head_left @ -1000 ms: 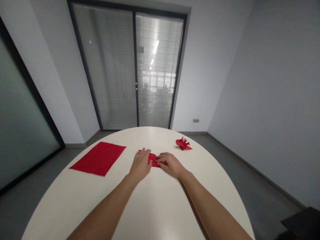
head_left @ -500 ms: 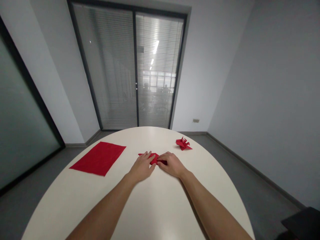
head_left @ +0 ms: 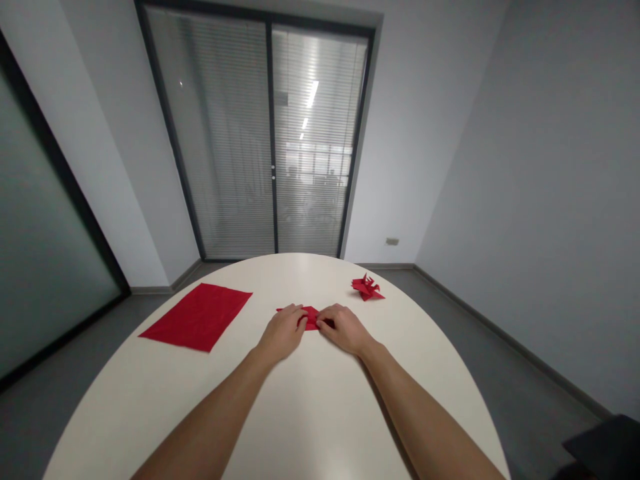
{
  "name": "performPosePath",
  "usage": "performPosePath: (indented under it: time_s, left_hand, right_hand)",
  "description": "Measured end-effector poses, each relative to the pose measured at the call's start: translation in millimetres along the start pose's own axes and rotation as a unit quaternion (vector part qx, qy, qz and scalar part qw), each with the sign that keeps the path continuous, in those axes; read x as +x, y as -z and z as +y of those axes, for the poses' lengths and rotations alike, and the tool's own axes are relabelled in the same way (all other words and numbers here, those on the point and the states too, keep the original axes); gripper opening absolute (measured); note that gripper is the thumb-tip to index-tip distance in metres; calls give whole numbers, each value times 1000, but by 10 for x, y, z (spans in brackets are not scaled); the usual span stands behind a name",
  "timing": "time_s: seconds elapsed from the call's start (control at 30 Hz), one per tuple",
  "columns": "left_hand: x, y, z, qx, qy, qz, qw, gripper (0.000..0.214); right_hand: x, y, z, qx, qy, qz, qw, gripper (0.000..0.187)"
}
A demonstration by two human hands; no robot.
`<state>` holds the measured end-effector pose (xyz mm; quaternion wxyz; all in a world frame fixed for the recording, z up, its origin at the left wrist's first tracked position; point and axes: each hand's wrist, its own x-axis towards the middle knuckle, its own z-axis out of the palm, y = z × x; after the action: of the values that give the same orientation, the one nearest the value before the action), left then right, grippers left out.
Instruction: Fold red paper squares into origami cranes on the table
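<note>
A partly folded piece of red paper (head_left: pixel 311 319) lies on the white table between my hands, its left and right parts covered by my fingers. My left hand (head_left: pixel 285 331) rests over its left side, fingers bent down and thumb against the paper. From the right, my right hand (head_left: pixel 344 329) pinches the paper's other side with thumb and fingertips. To the right and farther off sit folded red paper cranes (head_left: pixel 367 288), bunched together; I cannot tell how many. A flat red paper sheet (head_left: pixel 200 319) is spread out on the left.
The round white table (head_left: pixel 295 427) has a curved edge all about. Past it stands a dark-framed glass door (head_left: pixel 273 133) with blinds. A dark object (head_left: pixel 607 443) shows at the lower right, off the table.
My left fingers have curled in and drawn back slightly to the left, uncovering more of the folded paper's middle. My right fingertips have shifted slightly. The sheet and cranes have stayed put.
</note>
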<state>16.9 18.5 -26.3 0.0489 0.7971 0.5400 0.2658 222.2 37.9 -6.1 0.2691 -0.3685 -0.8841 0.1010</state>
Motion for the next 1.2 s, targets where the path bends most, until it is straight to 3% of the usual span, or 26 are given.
performPosePath:
  time_s: [0.3,0.63,1.2]
  left_hand:
    - [-10,30,4,8,47,16,999,23]
    - [5,75,40,24,18,26,999,19]
    - [27,140,95,55,29,3,998,26]
  right_hand:
    - [1,-4,19,-6,-16,-6,1000,22]
    - [-7,-46,81,9,-3,-4,1000,33]
    - [9,16,-33,0,1,-1,1000,23]
